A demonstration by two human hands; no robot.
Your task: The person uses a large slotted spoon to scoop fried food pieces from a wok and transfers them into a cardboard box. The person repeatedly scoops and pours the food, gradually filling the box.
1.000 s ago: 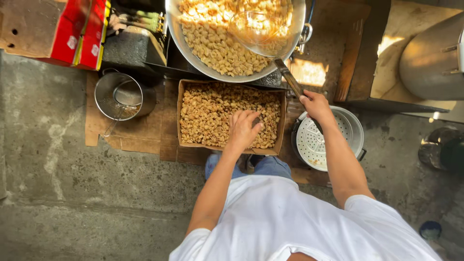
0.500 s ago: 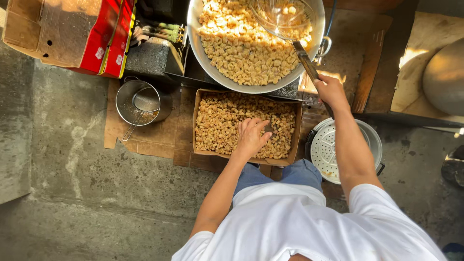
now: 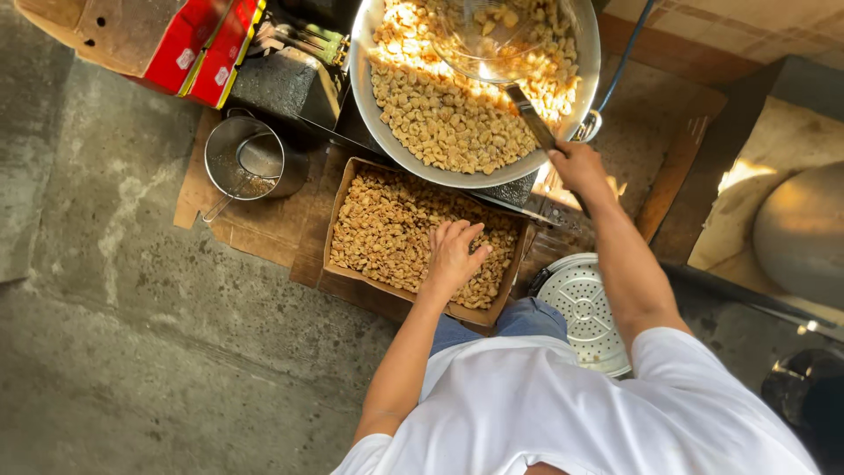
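My left hand [image 3: 454,253] rests palm down, fingers spread, on the tan pieces that fill a cardboard box [image 3: 339,224] in front of me. My right hand [image 3: 576,164] grips the dark handle of a wire skimmer [image 3: 492,40], whose round mesh head lies in a large metal wok [image 3: 374,114]. The wok is full of pale golden pieces, sunlit at the top. The box sits right below the wok.
A small metal pot [image 3: 251,158] stands on flattened cardboard left of the box. A red and tan carton [image 3: 167,40] lies at the top left. A white perforated lid [image 3: 585,308] is by my right knee. A grey rounded vessel [image 3: 804,233] sits at the right, on concrete floor.
The view has shifted, so everything sits lower and further right in frame. My left hand has spread flat on the box's pieces; my right hand keeps its hold on the skimmer handle.
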